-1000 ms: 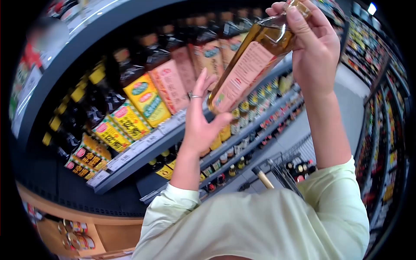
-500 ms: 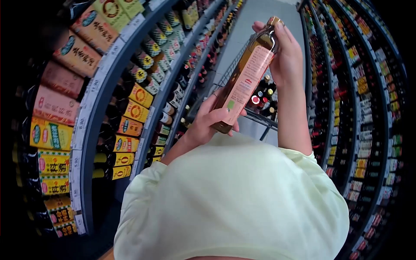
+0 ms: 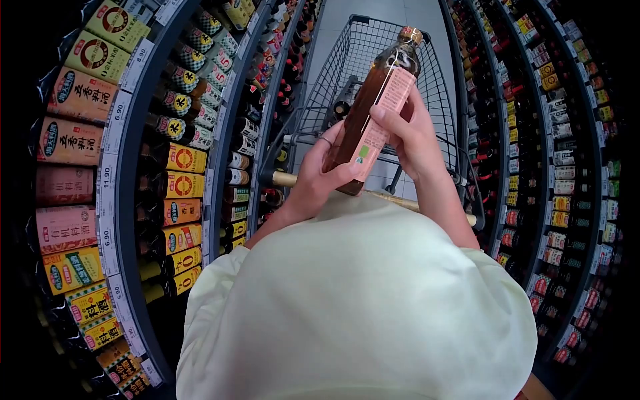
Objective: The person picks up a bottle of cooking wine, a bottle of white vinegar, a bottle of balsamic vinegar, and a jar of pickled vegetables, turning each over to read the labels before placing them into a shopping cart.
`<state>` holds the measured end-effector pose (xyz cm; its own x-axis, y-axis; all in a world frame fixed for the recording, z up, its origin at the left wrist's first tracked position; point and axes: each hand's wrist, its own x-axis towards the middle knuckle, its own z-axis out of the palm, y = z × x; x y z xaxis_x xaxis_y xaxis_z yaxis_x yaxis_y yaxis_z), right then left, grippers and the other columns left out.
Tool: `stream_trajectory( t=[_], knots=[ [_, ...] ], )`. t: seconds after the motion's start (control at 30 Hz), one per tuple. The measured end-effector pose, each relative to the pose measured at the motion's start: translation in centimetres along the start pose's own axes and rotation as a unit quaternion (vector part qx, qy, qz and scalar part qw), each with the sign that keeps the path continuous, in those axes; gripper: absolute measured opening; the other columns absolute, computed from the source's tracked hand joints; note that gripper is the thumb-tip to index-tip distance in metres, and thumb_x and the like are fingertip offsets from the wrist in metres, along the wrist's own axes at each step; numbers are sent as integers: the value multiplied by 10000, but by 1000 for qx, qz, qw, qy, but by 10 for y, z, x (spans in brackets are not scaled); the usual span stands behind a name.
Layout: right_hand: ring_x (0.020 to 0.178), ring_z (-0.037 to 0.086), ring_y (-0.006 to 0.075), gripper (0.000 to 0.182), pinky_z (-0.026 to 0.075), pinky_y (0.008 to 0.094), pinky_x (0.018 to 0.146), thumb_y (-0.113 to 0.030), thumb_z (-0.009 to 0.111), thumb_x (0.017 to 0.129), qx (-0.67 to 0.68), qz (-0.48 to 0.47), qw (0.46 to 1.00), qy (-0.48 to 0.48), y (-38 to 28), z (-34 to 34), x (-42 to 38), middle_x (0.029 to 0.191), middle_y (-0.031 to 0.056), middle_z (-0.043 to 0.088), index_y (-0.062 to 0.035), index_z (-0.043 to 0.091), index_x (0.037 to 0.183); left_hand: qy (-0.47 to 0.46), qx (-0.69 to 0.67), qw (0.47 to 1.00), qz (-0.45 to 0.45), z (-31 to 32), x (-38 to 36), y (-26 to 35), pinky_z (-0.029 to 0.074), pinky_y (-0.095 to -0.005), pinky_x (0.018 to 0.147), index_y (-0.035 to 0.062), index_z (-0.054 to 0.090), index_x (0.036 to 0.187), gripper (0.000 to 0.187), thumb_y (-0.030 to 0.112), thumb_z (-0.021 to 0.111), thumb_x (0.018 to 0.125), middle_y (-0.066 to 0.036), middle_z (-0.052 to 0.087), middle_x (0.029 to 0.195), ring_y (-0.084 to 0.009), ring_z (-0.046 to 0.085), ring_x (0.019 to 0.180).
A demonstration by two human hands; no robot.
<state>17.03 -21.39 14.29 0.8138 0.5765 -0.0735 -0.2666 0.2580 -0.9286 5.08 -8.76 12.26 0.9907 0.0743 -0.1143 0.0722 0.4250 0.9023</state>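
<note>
A tall glass bottle (image 3: 368,103) of brown liquid is held before the chest, above the handle of a shopping cart, tilted with its gold-and-red cap (image 3: 411,34) toward the upper right. Both hands are closed around it: the lower part is gripped by the left hand (image 3: 320,175), on which a ring (image 3: 327,141) is worn, and the middle is clasped by the right hand (image 3: 415,143), its thumb laid across a pink label (image 3: 399,87) printed with small text. A pale green shirt (image 3: 360,300) is seen below. Beyond the bottle, dark bottles (image 3: 341,110) are carried in the wire shopping cart (image 3: 393,19), whose tan handle (image 3: 285,179) is partly hidden. The aisle is lined with packed shelves; on the left, they are edged with price tags (image 3: 110,177).
</note>
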Motion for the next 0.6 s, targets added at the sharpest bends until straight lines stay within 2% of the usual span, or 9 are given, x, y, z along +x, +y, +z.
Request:
stream_trajectory(
  t=[0.33,0.6],
  knots=[
    [939,627,152,461,573,329,769,-172,599,902,66,22,997,28,8,-8,3,1074,93,571,-29,404,1295,1,14,1000,-18,-1,1,-3,522,-284,657,4,281,1427,804,327,634,780,-165,584,1049,-165,621,733],
    [916,646,162,480,571,327,772,-187,607,904,85,-3,996,26,16,-11,8,1052,102,597,-12,395,1298,5,4,999,-44,-6,-1,0,541,-289,667,17,316,1403,753,310,621,779,-164,599,1069,-177,648,766]
  ],
)
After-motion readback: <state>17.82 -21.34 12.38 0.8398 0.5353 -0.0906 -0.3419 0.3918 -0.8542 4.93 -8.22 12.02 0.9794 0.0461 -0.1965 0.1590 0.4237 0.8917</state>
